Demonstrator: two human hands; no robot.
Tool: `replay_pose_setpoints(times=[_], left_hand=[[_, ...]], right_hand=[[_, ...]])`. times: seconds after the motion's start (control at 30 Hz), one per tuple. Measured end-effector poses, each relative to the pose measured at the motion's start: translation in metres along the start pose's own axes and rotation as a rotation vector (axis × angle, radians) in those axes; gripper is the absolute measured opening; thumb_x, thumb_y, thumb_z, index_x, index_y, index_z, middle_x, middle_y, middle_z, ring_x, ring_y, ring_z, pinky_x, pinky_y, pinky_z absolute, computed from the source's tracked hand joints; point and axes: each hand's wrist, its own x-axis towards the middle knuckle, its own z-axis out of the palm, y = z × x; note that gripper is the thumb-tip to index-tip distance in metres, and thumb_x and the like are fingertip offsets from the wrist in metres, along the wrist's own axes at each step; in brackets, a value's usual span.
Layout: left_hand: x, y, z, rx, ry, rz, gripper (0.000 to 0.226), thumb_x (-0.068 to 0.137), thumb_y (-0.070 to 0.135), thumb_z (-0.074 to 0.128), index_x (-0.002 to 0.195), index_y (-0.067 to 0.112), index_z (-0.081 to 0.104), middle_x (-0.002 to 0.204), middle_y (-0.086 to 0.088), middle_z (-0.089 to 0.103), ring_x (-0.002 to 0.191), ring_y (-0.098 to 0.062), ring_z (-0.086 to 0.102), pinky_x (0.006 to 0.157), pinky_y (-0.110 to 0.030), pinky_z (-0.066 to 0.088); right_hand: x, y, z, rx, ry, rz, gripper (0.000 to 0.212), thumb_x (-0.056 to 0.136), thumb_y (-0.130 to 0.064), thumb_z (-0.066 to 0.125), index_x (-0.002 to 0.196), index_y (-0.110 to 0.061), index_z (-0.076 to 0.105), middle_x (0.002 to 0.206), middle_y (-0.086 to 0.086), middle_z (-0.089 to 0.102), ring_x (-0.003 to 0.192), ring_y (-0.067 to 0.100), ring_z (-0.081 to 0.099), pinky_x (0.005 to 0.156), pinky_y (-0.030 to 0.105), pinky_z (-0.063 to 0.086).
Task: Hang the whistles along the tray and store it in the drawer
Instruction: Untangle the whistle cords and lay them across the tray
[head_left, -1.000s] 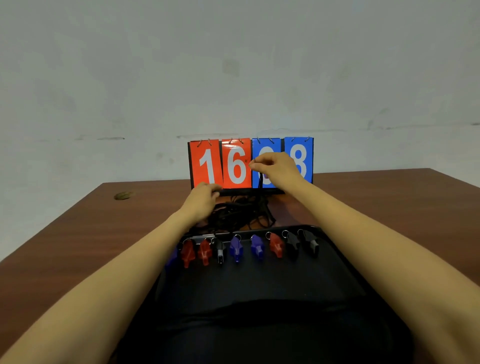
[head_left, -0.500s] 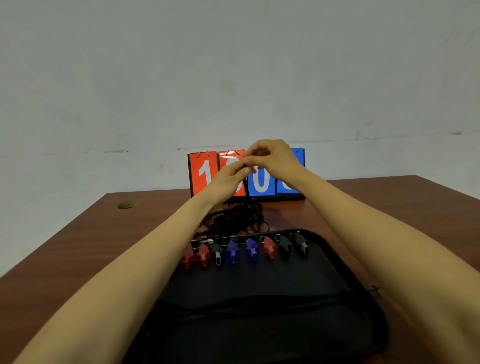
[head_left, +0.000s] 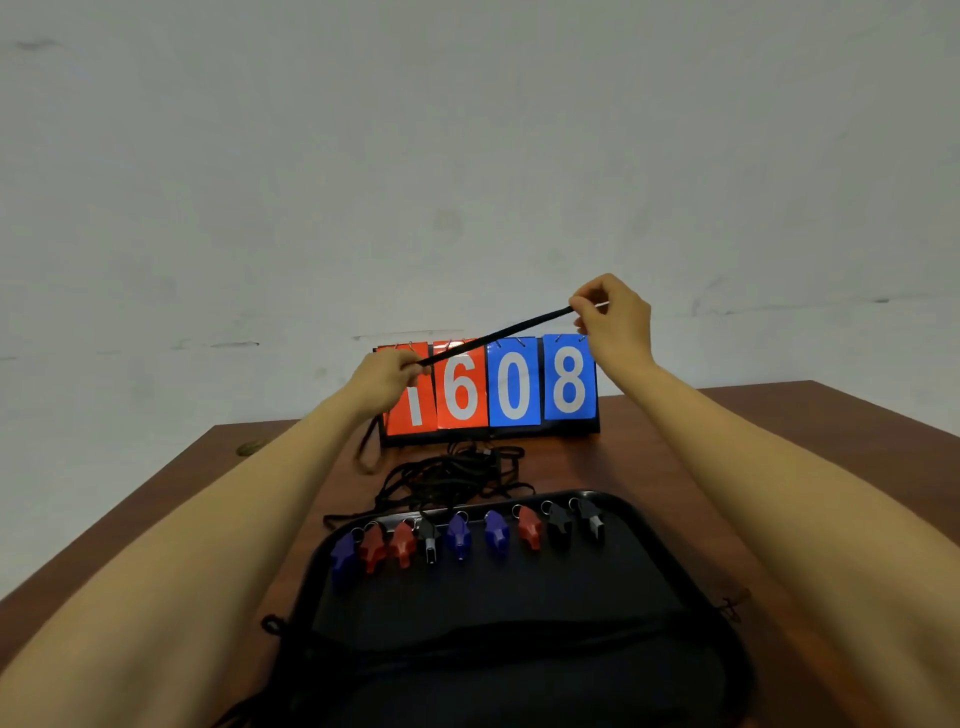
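Note:
A black tray (head_left: 691, 582) lies on the brown table in front of me. Several whistles (head_left: 460, 535) in blue, red and black hang in a row along its far rim. Behind that rim lies a tangle of black cords (head_left: 452, 475). Above the table I hold one black cord (head_left: 493, 335) stretched taut. My left hand (head_left: 384, 382) pinches its lower left end. My right hand (head_left: 615, 322) pinches its upper right end. A loop of cord hangs down below my left hand.
A flip scoreboard (head_left: 511, 387) reading 1608, two red cards and two blue, stands at the back of the table against a pale wall. A small brownish spot (head_left: 249, 448) marks the table's far left. A cord end (head_left: 270, 623) lies by the tray's left side.
My hands, pinched together on the cord half a second ago, have drawn apart: the right up and to the right, the left to the left. The cord is now taut between them.

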Motion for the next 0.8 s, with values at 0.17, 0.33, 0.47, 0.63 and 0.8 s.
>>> replay_pose_setpoints(times=[0.17, 0.33, 0.47, 0.63, 0.8], left_hand=[[-0.002, 0.015, -0.013, -0.23, 0.211, 0.016, 0.03, 0.1, 0.012, 0.038, 0.117, 0.001, 0.061, 0.084, -0.003, 0.059, 0.069, -0.016, 0.055, 0.06, -0.019, 0.045], [-0.022, 0.014, -0.03, -0.114, 0.166, 0.05, 0.024, 0.096, 0.015, 0.048, 0.114, 0.007, 0.061, 0.088, -0.004, 0.066, 0.086, -0.015, 0.053, 0.069, -0.022, 0.041], [-0.056, 0.004, -0.038, -0.087, 0.035, 0.028, 0.018, 0.091, 0.024, 0.059, 0.096, 0.009, 0.068, 0.083, -0.002, 0.069, 0.081, -0.009, 0.056, 0.078, -0.026, 0.043], [-0.11, -0.005, -0.039, 0.035, -0.125, -0.021, 0.024, 0.094, 0.02, 0.055, 0.113, 0.01, 0.067, 0.107, -0.008, 0.068, 0.109, -0.028, 0.058, 0.097, -0.038, 0.043], [-0.16, -0.016, -0.035, 0.002, -0.125, -0.016, 0.01, 0.095, 0.02, 0.054, 0.102, 0.019, 0.061, 0.085, -0.001, 0.07, 0.074, -0.017, 0.056, 0.064, -0.026, 0.044]], right_hand=[[-0.002, 0.008, -0.009, -0.113, -0.111, 0.013, 0.007, 0.091, -0.017, 0.06, 0.09, -0.01, 0.06, 0.086, 0.002, 0.062, 0.064, 0.012, 0.059, 0.062, 0.02, 0.053], [-0.014, 0.011, -0.021, -0.312, -0.229, 0.021, 0.009, 0.087, -0.019, 0.065, 0.087, -0.01, 0.067, 0.087, 0.006, 0.067, 0.078, 0.02, 0.062, 0.075, 0.036, 0.054], [-0.03, 0.012, -0.037, -0.338, -0.226, 0.07, 0.007, 0.088, -0.015, 0.063, 0.086, -0.008, 0.065, 0.085, 0.009, 0.068, 0.078, 0.025, 0.067, 0.081, 0.041, 0.055], [-0.066, 0.01, -0.057, -0.441, -0.334, 0.08, 0.007, 0.091, -0.011, 0.059, 0.09, -0.005, 0.063, 0.086, 0.006, 0.064, 0.084, 0.026, 0.066, 0.084, 0.042, 0.054], [-0.105, 0.01, -0.081, -0.481, -0.367, 0.095, 0.007, 0.088, -0.019, 0.064, 0.084, -0.014, 0.065, 0.086, 0.004, 0.066, 0.084, 0.021, 0.062, 0.081, 0.04, 0.053]])
